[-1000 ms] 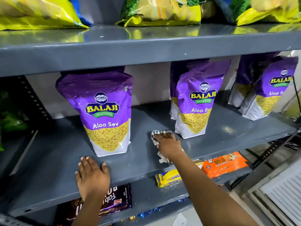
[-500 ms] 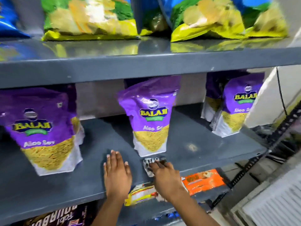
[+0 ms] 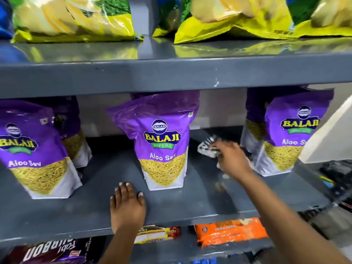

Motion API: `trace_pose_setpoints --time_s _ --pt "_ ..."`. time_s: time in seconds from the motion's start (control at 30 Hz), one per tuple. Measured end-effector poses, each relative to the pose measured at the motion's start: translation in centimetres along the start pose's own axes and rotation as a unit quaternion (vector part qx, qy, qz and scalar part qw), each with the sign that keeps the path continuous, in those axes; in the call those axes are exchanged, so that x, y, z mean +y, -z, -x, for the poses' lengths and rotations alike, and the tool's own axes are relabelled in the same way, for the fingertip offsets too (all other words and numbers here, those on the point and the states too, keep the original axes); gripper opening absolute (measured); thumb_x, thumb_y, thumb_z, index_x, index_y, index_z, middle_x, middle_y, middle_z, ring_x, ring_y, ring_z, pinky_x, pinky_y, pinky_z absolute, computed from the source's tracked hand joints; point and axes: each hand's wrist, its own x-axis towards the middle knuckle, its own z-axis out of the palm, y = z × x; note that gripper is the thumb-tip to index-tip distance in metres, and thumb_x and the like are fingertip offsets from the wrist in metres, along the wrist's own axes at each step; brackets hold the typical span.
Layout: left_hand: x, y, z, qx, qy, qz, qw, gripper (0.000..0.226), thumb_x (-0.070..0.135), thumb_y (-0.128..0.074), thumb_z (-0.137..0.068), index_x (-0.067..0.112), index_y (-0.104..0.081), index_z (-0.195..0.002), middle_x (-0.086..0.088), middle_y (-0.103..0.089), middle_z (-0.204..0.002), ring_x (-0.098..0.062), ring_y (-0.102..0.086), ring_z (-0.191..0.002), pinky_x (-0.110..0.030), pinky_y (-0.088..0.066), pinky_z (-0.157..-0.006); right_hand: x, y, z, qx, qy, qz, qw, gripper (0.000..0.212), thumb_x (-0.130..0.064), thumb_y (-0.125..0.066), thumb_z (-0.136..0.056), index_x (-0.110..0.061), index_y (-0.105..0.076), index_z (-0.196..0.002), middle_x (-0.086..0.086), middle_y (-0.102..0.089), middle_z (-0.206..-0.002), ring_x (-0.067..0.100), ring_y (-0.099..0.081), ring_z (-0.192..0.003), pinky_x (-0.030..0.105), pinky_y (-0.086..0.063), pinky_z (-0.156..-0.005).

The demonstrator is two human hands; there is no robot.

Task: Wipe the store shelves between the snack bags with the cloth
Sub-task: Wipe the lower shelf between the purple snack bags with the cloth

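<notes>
Grey shelf (image 3: 200,202) under right hand (image 3: 231,159), fingers curled over patterned cloth (image 3: 207,147) deep between purple snack bags (image 3: 163,141). Left hand (image 3: 127,206) flat, empty, nearer the edge. Best wiped forward with firm, even pressure, clear of both bags.

1. Middle shelf (image 3: 190,202): grey painted metal, looking smooth, semi-matt w/ a soft sheen.
2. Upper shelf (image 3: 152,52): same painted metal, glossier, mirroring the bags above; front edge showing small paint chips.
3. Purple snack bags (image 3: 163,141): glossy plastic film, crinkling at the top.
4. Yellow-green bags (image 3: 76,18): shiny plastic, catching glare.
5. Cloth (image 3: 206,147): soft patterned fabric, matt, blurring.
6. Orange packet (image 3: 230,232): glossy plastic wrap.
</notes>
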Motion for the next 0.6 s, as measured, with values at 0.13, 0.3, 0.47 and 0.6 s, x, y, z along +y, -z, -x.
trace_pose_setpoints --time_s 0.13,0.3,0.47,0.6 --pt "-0.4 -0.1 -0.4 -0.006 0.007 0.010 1.000 0.057 0.036 -0.023 -0.098 0.009 -0.012 -0.147 -0.010 -0.010 -0.159 -0.026 -0.009 -0.146 -0.039 -0.010 -0.120 0.7 -2.3 -6.0 -0.281 0.022 0.093 0.955 0.058 -0.007 -0.049 -0.089 -0.035 -0.035 -0.137 -0.009 -0.014 -0.156 0.027 -0.008 -0.145 0.050 -0.011 -0.116" --pt "-0.3 -0.4 -0.5 0.014 0.005 0.006 1.000 0.057 0.037 -0.026 -0.098 0.009 -0.015 -0.146 -0.010 -0.014 -0.158 -0.026 -0.013 -0.145 -0.038 -0.012 -0.119 0.5 -3.9 -8.8 -0.247 -0.021 -0.002 0.969 0.058 -0.003 -0.048 -0.086 -0.020 -0.034 -0.140 0.009 -0.036 -0.150 0.027 -0.039 -0.133 0.030 -0.033 -0.109" --pt "-0.5 -0.7 -0.5 0.015 0.007 0.010 1.000 0.058 0.037 -0.027 -0.097 0.010 -0.015 -0.147 -0.009 -0.012 -0.159 -0.025 -0.012 -0.146 -0.038 -0.012 -0.119 1.7 -6.8 -8.5 -0.273 -0.020 0.132 0.953 0.051 -0.038 -0.037 -0.094 -0.027 -0.023 -0.142 0.003 -0.019 -0.156 0.029 -0.026 -0.140 0.045 -0.026 -0.114" --pt "-0.5 -0.5 -0.3 0.011 0.000 0.015 1.000 0.057 0.036 -0.027 -0.098 0.008 -0.016 -0.146 -0.011 -0.013 -0.158 -0.026 -0.012 -0.146 -0.040 -0.012 -0.119 2.7 -7.1 -5.3 -0.248 -0.027 0.133 0.959 0.044 -0.041 -0.034 -0.094 -0.044 -0.027 -0.138 -0.012 -0.018 -0.156 0.024 -0.022 -0.142 0.054 -0.018 -0.111"
